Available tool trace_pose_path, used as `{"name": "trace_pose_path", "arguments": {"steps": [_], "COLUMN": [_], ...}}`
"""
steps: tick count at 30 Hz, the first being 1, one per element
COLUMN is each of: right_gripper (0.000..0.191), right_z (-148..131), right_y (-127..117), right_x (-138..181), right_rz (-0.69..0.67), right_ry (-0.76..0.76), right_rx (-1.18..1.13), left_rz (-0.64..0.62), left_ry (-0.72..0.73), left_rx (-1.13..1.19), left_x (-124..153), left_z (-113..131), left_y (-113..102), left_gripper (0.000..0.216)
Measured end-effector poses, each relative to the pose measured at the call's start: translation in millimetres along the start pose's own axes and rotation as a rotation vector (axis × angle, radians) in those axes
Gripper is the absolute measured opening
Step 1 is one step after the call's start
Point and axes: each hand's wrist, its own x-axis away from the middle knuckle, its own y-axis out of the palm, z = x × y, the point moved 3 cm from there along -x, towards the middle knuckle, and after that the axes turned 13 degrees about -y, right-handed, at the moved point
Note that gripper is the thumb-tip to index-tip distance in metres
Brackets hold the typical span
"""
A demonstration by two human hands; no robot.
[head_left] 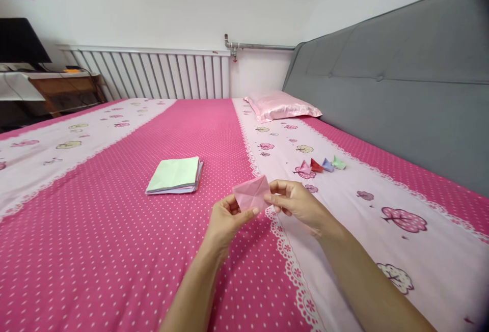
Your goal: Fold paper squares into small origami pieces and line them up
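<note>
Both my hands hold one folded pink paper (252, 193) above the bed. My left hand (225, 222) pinches its lower left edge and my right hand (296, 203) grips its right side. A stack of square coloured papers (174, 175), pale green on top, lies on the pink dotted sheet to the left of my hands. Beyond my right hand a row of small folded paper figures (323, 165) in pink, red, blue and green sits on the pale band of the sheet.
The bed (95, 230) fills most of the view. A grey padded headboard (401, 98) runs along the right, with a pink satin pillow (280, 105) at its far end. A white radiator (153, 73) and a wooden side table (64, 90) stand behind the bed.
</note>
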Motion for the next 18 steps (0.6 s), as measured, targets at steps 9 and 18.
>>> {"name": "trace_pose_path", "arguments": {"steps": [9,18], "right_gripper": [0.012,0.01], "right_z": [7,10], "right_y": [7,3], "right_x": [-1,-6], "right_rz": [-0.088,-0.031], "right_ry": [-0.011,-0.107], "right_rx": [-0.142,-0.081], "left_rz": [0.06,-0.231], "left_ry": [0.064,-0.03], "left_rx": [-0.064,-0.024], "left_x": [-1,7], "left_z": [0,3], "left_y": [-4,4], "left_gripper": [0.019,0.036]}}
